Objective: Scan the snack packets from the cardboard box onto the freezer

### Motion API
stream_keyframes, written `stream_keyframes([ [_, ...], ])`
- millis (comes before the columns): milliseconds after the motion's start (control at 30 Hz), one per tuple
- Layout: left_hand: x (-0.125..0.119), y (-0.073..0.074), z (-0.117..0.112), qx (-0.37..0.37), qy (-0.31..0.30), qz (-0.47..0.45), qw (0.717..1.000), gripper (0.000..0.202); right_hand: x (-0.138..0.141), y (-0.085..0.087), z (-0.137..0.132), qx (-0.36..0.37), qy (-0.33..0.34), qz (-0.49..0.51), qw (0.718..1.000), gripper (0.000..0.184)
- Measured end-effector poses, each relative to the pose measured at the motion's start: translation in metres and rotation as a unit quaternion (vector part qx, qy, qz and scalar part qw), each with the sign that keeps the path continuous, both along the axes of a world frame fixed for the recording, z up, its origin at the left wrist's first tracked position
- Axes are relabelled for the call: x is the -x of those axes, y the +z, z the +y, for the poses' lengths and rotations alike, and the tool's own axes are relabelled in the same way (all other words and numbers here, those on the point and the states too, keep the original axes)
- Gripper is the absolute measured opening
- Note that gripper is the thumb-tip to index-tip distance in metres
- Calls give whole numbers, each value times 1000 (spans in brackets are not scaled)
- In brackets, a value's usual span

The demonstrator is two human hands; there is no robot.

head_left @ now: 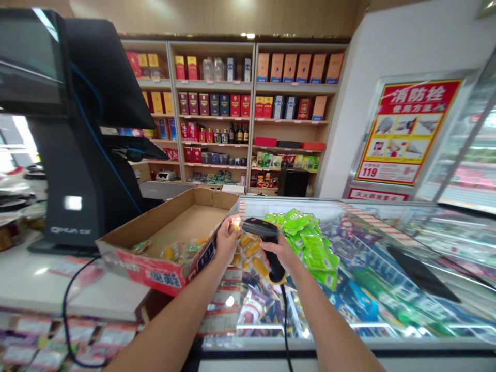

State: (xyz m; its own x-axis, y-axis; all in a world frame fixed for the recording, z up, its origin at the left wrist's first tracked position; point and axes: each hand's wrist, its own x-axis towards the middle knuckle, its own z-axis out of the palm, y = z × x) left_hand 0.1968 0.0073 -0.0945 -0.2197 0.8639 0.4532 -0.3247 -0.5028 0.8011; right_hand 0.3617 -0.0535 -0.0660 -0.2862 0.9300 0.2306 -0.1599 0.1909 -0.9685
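Observation:
My right hand (279,253) is closed around a black barcode scanner (260,228) with a yellow base, its cable hanging down between my arms. My left hand (227,239) pinches a small snack packet (235,223) right in front of the scanner's head, beside the corner of an open cardboard box (155,261). The box rests partly on the counter and holds a few small yellow and green packets (170,252). More yellow packets (251,250) lie on the glass under my hands.
A black checkout terminal (77,134) stands on the white counter (31,281) at left. A glass-topped freezer (387,258) filled with packaged goods stretches to the right, with green packets (310,243) piled on it. Shelves of boxes and bottles (232,108) line the back wall.

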Motion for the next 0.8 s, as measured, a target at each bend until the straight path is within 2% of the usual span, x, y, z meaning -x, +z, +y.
stream_keyframes([
  [267,-1,2,-1,16,5,4,1000,42,-1,-1,2,6,-11,19,1000,22],
  [467,0,0,2,25,7,14,1000,38,-6,0,7,19,-82,92,992,27],
  [667,4,-8,10,23,89,62,994,34,-15,2,15,2,-177,192,965,32],
  [800,6,-11,11,-2,75,95,993,32,-20,4,17,-1,-210,243,947,33],
])
